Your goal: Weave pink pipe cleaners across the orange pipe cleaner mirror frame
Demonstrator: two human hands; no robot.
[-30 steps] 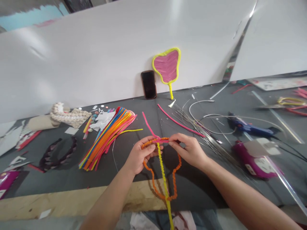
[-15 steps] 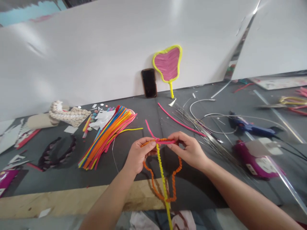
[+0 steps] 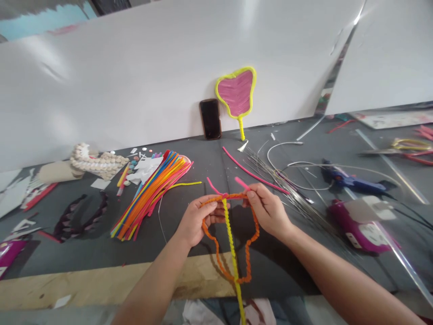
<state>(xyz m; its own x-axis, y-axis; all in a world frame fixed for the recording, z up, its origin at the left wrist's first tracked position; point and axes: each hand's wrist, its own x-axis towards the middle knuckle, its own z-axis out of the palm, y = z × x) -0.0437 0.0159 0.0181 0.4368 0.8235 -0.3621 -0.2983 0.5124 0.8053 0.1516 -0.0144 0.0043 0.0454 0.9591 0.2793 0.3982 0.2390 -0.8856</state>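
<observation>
An orange loop of twisted pipe cleaners [image 3: 248, 253] hangs between my hands over the front of the table. Down its middle runs a yellow twisted pipe cleaner [image 3: 230, 230], which continues below the loop's lower edge. A pink pipe cleaner [image 3: 242, 183] is wound at the top of the loop, near the yellow one, its two ends sticking up. My left hand [image 3: 196, 219] pinches the loop's upper left between thumb and fingers. At the upper right, my right hand [image 3: 269, 210] is closed on the pink pipe cleaner where it lies against the orange edge.
A bundle of coloured pipe cleaners [image 3: 152, 196] lies to the left, near a dark headband [image 3: 79, 221]. A phone [image 3: 210, 118] and a yellow-edged pink fan [image 3: 238, 92] lean on the white board. Wires [image 3: 287, 180], a blue glue gun [image 3: 358, 180] and a purple power socket [image 3: 365, 230] are at right.
My right hand's grip has shifted along the top edge, and the pink end that lay flat along it now points up and left. The left hand stays on the loop.
</observation>
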